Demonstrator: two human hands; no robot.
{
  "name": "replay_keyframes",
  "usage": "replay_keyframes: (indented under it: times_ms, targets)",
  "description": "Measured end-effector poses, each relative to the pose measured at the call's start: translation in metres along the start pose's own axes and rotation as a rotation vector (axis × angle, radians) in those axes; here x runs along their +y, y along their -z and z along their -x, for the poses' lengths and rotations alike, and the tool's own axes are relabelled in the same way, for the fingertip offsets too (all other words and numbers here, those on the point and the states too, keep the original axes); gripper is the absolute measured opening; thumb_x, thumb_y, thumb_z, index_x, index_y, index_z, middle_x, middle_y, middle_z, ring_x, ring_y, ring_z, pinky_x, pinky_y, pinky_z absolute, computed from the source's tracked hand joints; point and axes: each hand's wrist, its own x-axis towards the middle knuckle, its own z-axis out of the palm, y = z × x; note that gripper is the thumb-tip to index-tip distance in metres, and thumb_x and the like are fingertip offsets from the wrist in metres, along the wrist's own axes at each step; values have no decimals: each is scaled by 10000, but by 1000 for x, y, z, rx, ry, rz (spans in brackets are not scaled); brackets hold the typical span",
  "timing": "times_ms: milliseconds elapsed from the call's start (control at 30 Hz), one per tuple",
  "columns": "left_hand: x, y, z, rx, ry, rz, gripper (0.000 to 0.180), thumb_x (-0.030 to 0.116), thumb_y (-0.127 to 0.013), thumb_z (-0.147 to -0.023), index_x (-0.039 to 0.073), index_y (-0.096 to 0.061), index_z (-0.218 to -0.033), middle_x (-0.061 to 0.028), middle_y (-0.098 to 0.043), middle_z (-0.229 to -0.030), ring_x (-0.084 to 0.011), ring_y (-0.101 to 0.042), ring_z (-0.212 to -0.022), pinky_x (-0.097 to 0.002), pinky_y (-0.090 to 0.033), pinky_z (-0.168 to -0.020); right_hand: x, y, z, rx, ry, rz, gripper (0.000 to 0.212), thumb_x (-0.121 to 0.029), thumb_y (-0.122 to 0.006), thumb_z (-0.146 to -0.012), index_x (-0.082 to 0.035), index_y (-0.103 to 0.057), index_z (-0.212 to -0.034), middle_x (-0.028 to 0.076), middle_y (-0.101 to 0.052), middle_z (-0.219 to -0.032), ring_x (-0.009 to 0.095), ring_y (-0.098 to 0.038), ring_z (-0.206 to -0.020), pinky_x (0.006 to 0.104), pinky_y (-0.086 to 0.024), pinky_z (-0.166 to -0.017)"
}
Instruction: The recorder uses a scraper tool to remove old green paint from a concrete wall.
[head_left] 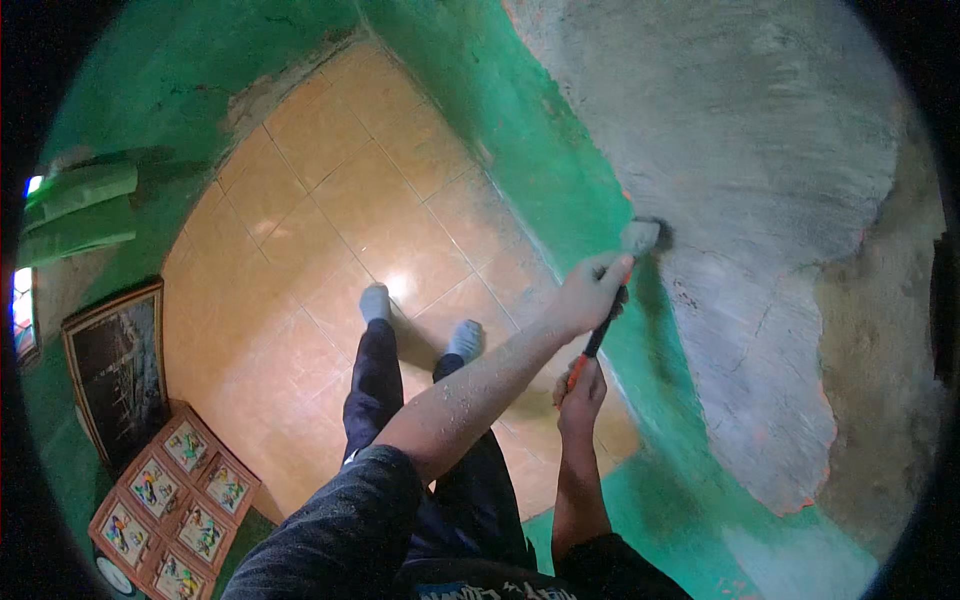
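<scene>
Dark sleeves (pixel 335 515) lie closest to the lens, along the lower edge. Past them, a long tool (pixel 597 340) with a black-and-orange handle slants up to its pale head (pixel 640 236), which sits by the ragged edge where green paint (pixel 545 150) meets a grey patch (pixel 740 150) on the wall; whether it touches cannot be told. Right of the head the grey surface spreads wide, ending in a broken border beside rougher, brownish wall (pixel 880 400). Leftward, tiled floor (pixel 330 200) gives broad room around the socked feet (pixel 374 303); a framed picture (pixel 120 365) and a panelled cabinet (pixel 175 510) stand well apart, far left.

Reaching across the legs, the left hand (pixel 592 292) is closed around the handle just below the head. The right hand (pixel 581 395) grips its lower end, forearm nearly upright.
</scene>
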Motion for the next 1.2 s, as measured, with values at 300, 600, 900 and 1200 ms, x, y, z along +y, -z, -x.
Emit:
replay_keyframes:
  times_ms: [300, 600, 900, 1200]
  targets:
    - [7, 13, -11, -48, 16, -71, 419, 418, -498, -1027, 43, -557, -848, -44, -578, -658, -129, -574, -571, -302, -475, -558, -8, -29, 3, 2, 13, -57, 440, -471, -359, -1063, -74, -511, -951, 15, -461, -557, 105, -402, -389, 268, -313, -360]
    - [12, 14, -9, -41, 47, -25, 396, 414, -514, -1027, 48, -572, -887, -24, -550, -653, -116, -552, -566, -288, -468, -538, -7, -42, 4, 34, -36, -113, 426, -458, -373, -1061, -76, -525, -948, 15, -474, -579, 107, -412, -405, 272, -347, -378]
    - [20, 23, -13, -12, 17, -46, 384, 391, -529, -1022, 45, -566, -859, -35, -570, -660, -118, -563, -569, -289, -474, -550, -20, -48, 1, 43, -54, -24, 442, -478, -382, -1055, -82, -528, -924, 13, -476, -570, 105, -415, -397, 268, -340, -371]
    - [13, 21, -14, 43, -6, 14, 397, 399, -522, -1023, 48, -554, -841, -29, -557, -658, -116, -550, -558, -284, -463, -538, -15, -45, -4, 41, -35, 9, 422, -462, -393, -1055, -86, -521, -912, 11, -473, -568, 100, -399, -385, 268, -322, -349]
